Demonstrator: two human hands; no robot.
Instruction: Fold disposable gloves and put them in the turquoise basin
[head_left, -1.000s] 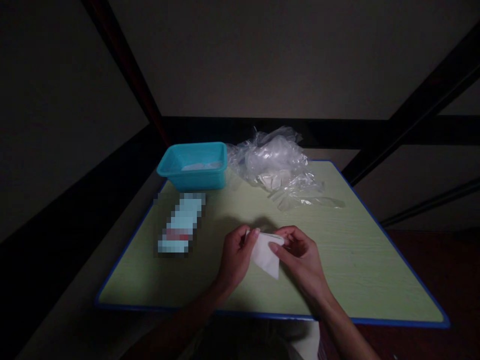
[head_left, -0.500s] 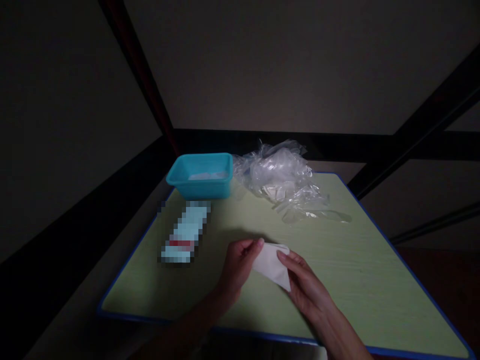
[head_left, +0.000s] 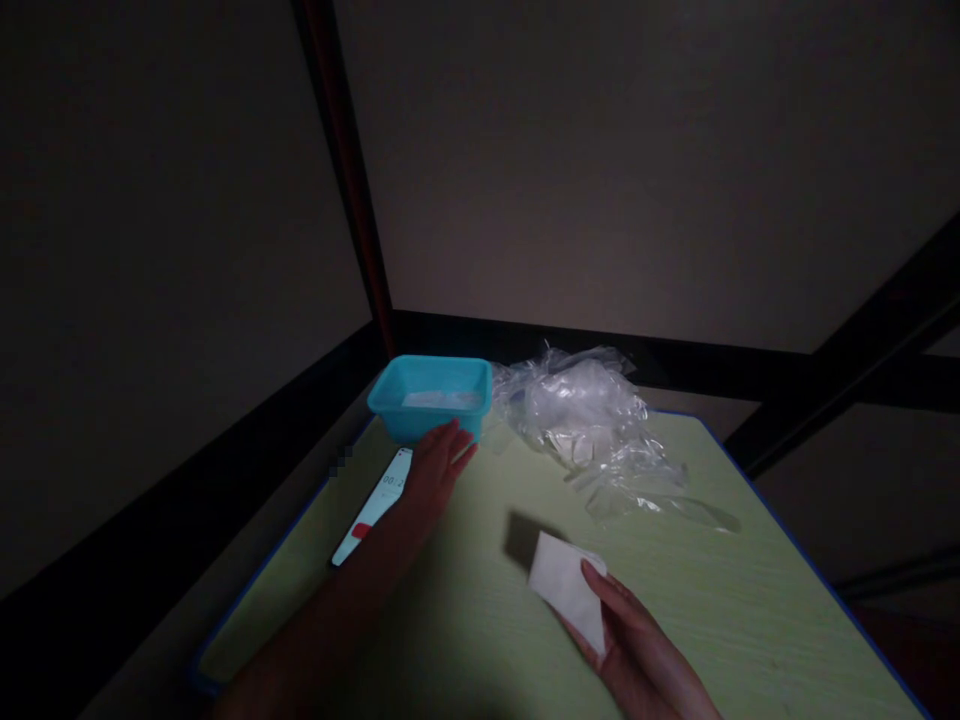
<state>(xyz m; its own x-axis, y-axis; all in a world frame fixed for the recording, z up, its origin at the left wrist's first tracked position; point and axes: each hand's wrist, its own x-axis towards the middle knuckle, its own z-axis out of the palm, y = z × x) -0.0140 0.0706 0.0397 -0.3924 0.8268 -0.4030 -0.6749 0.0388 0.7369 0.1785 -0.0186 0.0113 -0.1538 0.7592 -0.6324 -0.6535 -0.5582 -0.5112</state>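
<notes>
Right hand (head_left: 637, 635), lower right of centre: thumb and fingers gripping folded white sheet (head_left: 564, 582) above worktop (head_left: 720, 600). Left hand (head_left: 436, 465), mid-frame: nothing gripped, fingers extended at front of turquoise tub (head_left: 431, 424); contact unclear. Phone (head_left: 373, 510) left of centre, partly behind left forearm. Crumpled clear plastic (head_left: 585, 400) right of tub.

We seem to be in a dim indoor room, its kind unclear: a blue-edged table (head_left: 465, 610) stands against plain walls (head_left: 585, 180) with dark trim (head_left: 705, 372).

Left hand (head_left: 439, 462) outstretched, right hand (head_left: 628, 632) curled
</notes>
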